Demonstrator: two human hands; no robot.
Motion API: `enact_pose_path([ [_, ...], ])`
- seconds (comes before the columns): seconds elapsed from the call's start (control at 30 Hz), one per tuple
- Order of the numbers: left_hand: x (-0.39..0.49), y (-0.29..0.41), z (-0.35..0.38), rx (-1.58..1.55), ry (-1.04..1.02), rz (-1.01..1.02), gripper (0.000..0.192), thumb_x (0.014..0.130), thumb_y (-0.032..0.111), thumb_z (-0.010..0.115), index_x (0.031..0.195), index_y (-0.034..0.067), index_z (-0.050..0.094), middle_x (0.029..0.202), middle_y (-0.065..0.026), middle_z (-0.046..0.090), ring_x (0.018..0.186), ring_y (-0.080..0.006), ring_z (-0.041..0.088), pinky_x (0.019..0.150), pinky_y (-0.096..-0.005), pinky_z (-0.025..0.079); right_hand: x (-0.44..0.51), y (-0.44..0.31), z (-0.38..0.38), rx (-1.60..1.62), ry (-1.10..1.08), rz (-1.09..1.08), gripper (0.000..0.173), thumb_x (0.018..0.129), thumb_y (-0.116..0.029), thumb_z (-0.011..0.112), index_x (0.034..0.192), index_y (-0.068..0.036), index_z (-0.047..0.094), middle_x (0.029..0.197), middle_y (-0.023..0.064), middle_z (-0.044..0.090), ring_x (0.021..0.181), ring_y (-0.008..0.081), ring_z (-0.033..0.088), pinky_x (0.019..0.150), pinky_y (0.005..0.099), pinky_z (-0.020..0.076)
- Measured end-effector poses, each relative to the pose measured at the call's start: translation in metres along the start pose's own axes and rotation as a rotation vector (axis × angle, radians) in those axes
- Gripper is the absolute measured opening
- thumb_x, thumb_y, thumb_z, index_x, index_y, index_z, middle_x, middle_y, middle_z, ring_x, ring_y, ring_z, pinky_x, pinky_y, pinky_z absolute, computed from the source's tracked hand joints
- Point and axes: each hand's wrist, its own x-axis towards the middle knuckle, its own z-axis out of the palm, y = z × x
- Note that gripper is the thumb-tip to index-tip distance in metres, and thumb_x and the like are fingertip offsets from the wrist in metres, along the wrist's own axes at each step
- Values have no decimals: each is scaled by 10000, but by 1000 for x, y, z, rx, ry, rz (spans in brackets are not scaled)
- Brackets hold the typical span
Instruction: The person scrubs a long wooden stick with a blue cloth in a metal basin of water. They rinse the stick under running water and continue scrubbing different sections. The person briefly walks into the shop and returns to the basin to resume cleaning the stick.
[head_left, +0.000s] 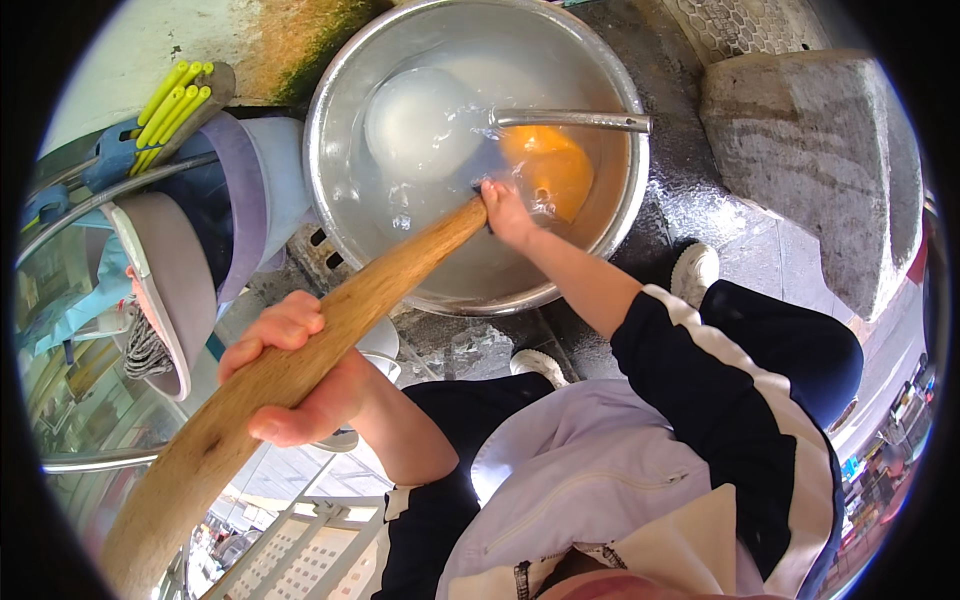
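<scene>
A long wooden handle (375, 292) slants from the lower left up to a large steel basin (324, 176) of cloudy water. My left hand (315, 367) is wrapped around its thicker part. Near the far end, just above the water, my right hand (506, 214) grips the same handle. A dark blue shape shows blurred under water beyond that end; whether it is joined to the handle I cannot tell. A whitish round vessel (420, 124) lies in the water at the left. Right of it is an orange object (555, 169), partly submerged. A metal tube (574, 118) crosses above it towards the rim.
A large stone block (795, 150) stands to the right on wet paving. Plastic tubs (240, 195) and yellow rods (169, 109) crowd the left, beside a metal rail (112, 199). Below my left arm is a white perforated panel (300, 551). My shoes (694, 274) are close to the basin.
</scene>
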Motion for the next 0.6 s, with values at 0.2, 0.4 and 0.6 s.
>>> enact_pose_path([
  [0.2, -7, 0, 6, 0, 39, -24, 528, 832, 583, 476, 953, 78, 572, 689, -105, 558, 612, -212, 504, 619, -382, 403, 22, 19, -8, -346, -166, 5, 357, 980, -264, 301, 1145, -10, 490, 1188, 207, 523, 1104, 373, 490, 934, 431, 397],
  [0.4, -18, 5, 1, -13, 94, 16, 542, 864, 586, 464, 995, 62, 512, 695, -113, 550, 580, -209, 515, 557, -338, 417, -76, -69, 7, 626, -133, -212, 393, 984, -316, 362, 1175, 4, 487, 1194, 174, 375, 969, 295, 527, 782, 348, 487],
  [0.6, -27, 14, 1, 31, 136, 5, 483, 877, 546, 463, 954, 71, 505, 688, -121, 546, 599, -208, 515, 581, -352, 425, -65, -57, 15, 353, 178, -194, 376, 993, -270, 340, 1137, 24, 525, 1194, 226, 429, 1158, 359, 401, 1018, 404, 325],
])
